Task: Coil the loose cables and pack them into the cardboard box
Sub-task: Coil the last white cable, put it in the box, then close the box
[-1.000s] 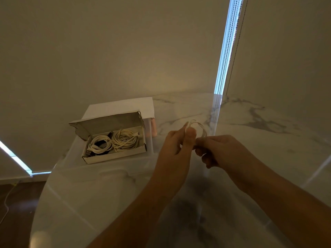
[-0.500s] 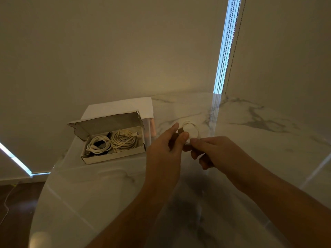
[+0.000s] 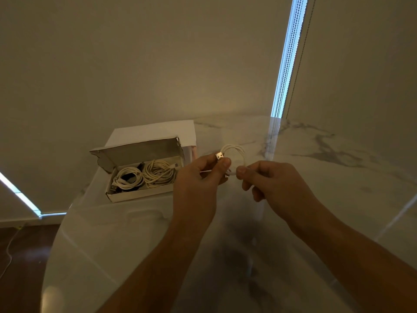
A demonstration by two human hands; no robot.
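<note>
We hold a small white cable coil [image 3: 234, 154] in the air above a marble table [image 3: 338, 177]. Our left hand [image 3: 198, 184] pinches it near its USB plug [image 3: 219, 156], and our right hand [image 3: 277, 184] pinches its lower edge. To the left, well apart, the open cardboard box [image 3: 140, 195] holds two coiled cables [image 3: 144, 176].

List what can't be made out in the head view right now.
- White cable coil: its lower part and second end are covered by the left hand and right hand.
- Cardboard box: the right end is behind the left hand; the dark item under the packed coils is too small to identify.
- Both forearms run off the bottom edge.
</note>
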